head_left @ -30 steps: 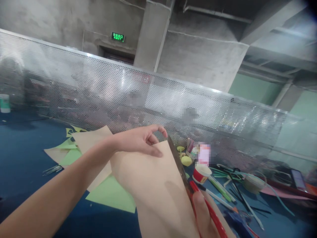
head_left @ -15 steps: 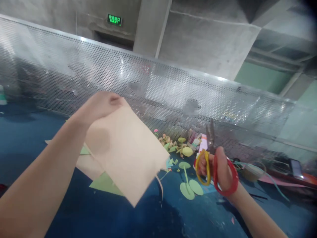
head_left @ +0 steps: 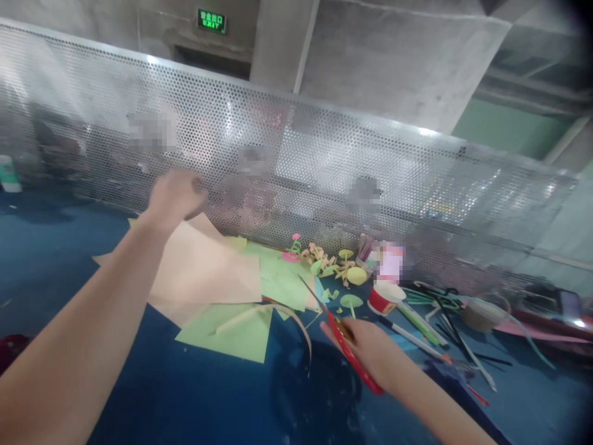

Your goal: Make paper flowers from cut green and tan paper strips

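My left hand [head_left: 178, 191], slightly blurred and with fingers curled, is at the raised far corner of a beige sheet of paper [head_left: 208, 266]. The sheet's near part lies over other beige and green paper. Exactly where the fingers meet the corner is hidden. My right hand [head_left: 368, 349] is closed round the red-handled scissors [head_left: 349, 352], their blades pointing up and left toward the papers. A green sheet [head_left: 231, 337] pokes out below the beige one, with a thin curled beige strip [head_left: 296, 321] beside it. More green paper [head_left: 282, 278] lies to the right.
Paper flowers and leaves [head_left: 324, 259] stand along the perforated metal screen [head_left: 208, 136]. A red and white paper cup [head_left: 386, 298] is right of them. Pens and thin sticks [head_left: 426, 327] lie farther right on the blue table [head_left: 194, 402]. A glue stick [head_left: 9, 173] stands far left.
My left hand has moved left and the beige sheet has come down onto the papers, uncovering green sheets. The scissors in my right hand have swung down and left, from upright to slanting.
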{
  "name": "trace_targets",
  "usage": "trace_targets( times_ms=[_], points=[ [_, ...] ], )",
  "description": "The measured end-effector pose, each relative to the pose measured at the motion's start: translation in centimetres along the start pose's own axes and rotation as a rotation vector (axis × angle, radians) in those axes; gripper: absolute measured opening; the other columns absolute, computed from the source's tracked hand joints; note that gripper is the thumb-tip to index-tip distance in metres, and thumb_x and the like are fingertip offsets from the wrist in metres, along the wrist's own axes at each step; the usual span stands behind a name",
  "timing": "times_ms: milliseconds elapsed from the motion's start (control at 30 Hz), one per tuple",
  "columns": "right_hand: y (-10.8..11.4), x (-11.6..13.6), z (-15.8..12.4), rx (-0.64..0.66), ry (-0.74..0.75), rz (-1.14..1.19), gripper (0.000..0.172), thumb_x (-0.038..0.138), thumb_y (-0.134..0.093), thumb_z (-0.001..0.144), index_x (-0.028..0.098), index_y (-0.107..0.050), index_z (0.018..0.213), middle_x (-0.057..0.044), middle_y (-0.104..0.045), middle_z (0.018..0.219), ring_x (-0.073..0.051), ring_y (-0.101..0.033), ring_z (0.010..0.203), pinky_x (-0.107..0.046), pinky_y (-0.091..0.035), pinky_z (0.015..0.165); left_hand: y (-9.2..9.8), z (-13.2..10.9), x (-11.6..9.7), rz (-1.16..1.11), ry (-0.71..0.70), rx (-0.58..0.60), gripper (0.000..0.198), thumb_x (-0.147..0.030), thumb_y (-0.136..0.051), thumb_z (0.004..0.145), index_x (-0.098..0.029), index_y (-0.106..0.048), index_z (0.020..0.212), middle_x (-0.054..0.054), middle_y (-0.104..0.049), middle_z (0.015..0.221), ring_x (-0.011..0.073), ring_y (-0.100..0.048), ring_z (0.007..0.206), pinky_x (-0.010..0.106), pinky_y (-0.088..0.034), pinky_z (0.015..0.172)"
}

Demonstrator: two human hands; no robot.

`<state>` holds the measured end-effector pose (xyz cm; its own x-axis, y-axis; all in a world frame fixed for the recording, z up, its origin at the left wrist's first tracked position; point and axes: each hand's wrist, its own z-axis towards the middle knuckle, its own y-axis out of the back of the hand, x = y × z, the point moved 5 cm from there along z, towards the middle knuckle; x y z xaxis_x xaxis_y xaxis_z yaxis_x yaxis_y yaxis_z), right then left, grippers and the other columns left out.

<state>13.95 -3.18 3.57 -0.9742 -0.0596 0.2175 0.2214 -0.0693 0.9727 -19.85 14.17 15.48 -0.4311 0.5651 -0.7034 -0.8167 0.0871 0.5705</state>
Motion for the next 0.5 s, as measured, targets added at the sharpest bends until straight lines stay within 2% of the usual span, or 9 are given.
trace_targets(
  times_ms=[33, 67, 100, 167, 233, 300, 367, 433, 500],
  points=[
    [-0.3, 0.1, 0.1, -0.011, -0.003, -0.024, 0.036, 0.047, -0.036, 0.083, 0.019, -0.049, 0.064, -0.006, -0.059, 0.061, -0.019, -0.056, 0.057, -0.027, -0.034, 0.052, -0.8, 0.4, -1.0, 0.112, -0.038, -0.067, 0.029, -0.043, -0.047, 0.077, -0.025, -0.064, 0.093, -0.007, -0.059, 0.056, 0.0090, -0.054, 0.073, 0.020, -0.031, 0.063],
    [-0.6, 0.1, 0.2, -0.021, -0.010, -0.042, 0.033, 0.045, -0.038, 0.083, 0.018, -0.050, 0.068, -0.007, -0.060, 0.064, -0.019, -0.057, 0.059, -0.027, -0.034, 0.053, -2.7, 0.6, -2.2, 0.221, -0.092, 0.010, 0.032, -0.044, -0.050, 0.074, -0.021, -0.065, 0.091, -0.006, -0.062, 0.066, 0.0089, -0.054, 0.073, 0.018, -0.032, 0.062],
    [-0.9, 0.0, 0.3, -0.027, -0.017, -0.052, 0.031, 0.043, -0.039, 0.083, 0.017, -0.051, 0.072, -0.007, -0.061, 0.067, -0.020, -0.058, 0.060, -0.026, -0.033, 0.053, -5.3, 0.7, -3.3, 0.284, -0.135, 0.190, 0.035, -0.047, -0.053, 0.071, -0.020, -0.067, 0.086, -0.005, -0.064, 0.071, 0.0094, -0.055, 0.070, 0.018, -0.033, 0.059],
    [-1.7, -0.4, 0.6, -0.034, -0.042, -0.042, 0.029, 0.041, -0.040, 0.083, 0.016, -0.053, 0.076, -0.008, -0.062, 0.069, -0.020, -0.058, 0.062, -0.026, -0.034, 0.053, -11.6, -0.4, -4.7, 0.311, -0.135, 0.666, 0.036, -0.050, -0.058, 0.066, -0.020, -0.068, 0.082, -0.001, -0.067, 0.072, 0.0118, -0.057, 0.065, 0.018, -0.037, 0.055],
    [-2.3, -1.0, 1.0, -0.050, -0.066, 0.000, 0.030, 0.041, -0.042, 0.082, 0.014, -0.055, 0.082, -0.010, -0.063, 0.076, -0.022, -0.060, 0.068, -0.027, -0.037, 0.056, -16.7, -1.8, -5.1, 0.380, -0.053, 0.911, 0.036, -0.051, -0.063, 0.060, -0.019, -0.068, 0.077, 0.002, -0.066, 0.067, 0.0145, -0.057, 0.058, 0.020, -0.038, 0.049],
    [-2.8, -1.4, 1.2, -0.055, -0.075, 0.059, 0.031, 0.039, -0.046, 0.080, 0.013, -0.057, 0.092, -0.012, -0.064, 0.087, -0.023, -0.060, 0.078, -0.028, -0.040, 0.063, -20.0, -2.5, -5.0, 0.588, -0.037, 0.881, 0.031, -0.045, -0.071, 0.050, -0.018, -0.065, 0.064, 0.002, -0.061, 0.056, 0.0160, -0.054, 0.053, 0.022, -0.037, 0.046],
    [-3.0, -1.5, 1.4, -0.042, -0.059, 0.122, 0.032, 0.036, -0.048, 0.078, 0.015, -0.058, 0.100, -0.011, -0.064, 0.092, -0.024, -0.060, 0.084, -0.028, -0.041, 0.067, -22.0, -3.1, -5.0, 0.741, -0.102, 0.805, 0.020, -0.031, -0.072, 0.050, -0.017, -0.063, 0.061, 0.002, -0.057, 0.053, 0.0179, -0.053, 0.053, 0.024, -0.037, 0.047],
    [-3.1, -1.5, 1.5, -0.042, -0.044, 0.174, 0.035, 0.035, -0.049, 0.078, 0.016, -0.057, 0.107, -0.009, -0.065, 0.090, -0.023, -0.060, 0.083, -0.028, -0.043, 0.066, -22.6, -3.6, -4.7, 0.756, -0.120, 0.794, 0.010, -0.021, -0.067, 0.053, -0.016, -0.062, 0.060, 0.003, -0.057, 0.055, 0.0186, -0.052, 0.054, 0.025, -0.037, 0.048],
    [-3.0, -1.5, 1.6, -0.079, -0.048, 0.211, 0.042, 0.033, -0.050, 0.077, 0.015, -0.052, 0.115, -0.008, -0.065, 0.087, -0.022, -0.060, 0.080, -0.029, -0.044, 0.066, -22.1, -3.9, -4.5, 0.723, -0.124, 0.809, 0.004, -0.013, -0.058, 0.058, -0.016, -0.062, 0.059, 0.004, -0.059, 0.057, 0.0181, -0.052, 0.053, 0.026, -0.036, 0.048]
  ],
)
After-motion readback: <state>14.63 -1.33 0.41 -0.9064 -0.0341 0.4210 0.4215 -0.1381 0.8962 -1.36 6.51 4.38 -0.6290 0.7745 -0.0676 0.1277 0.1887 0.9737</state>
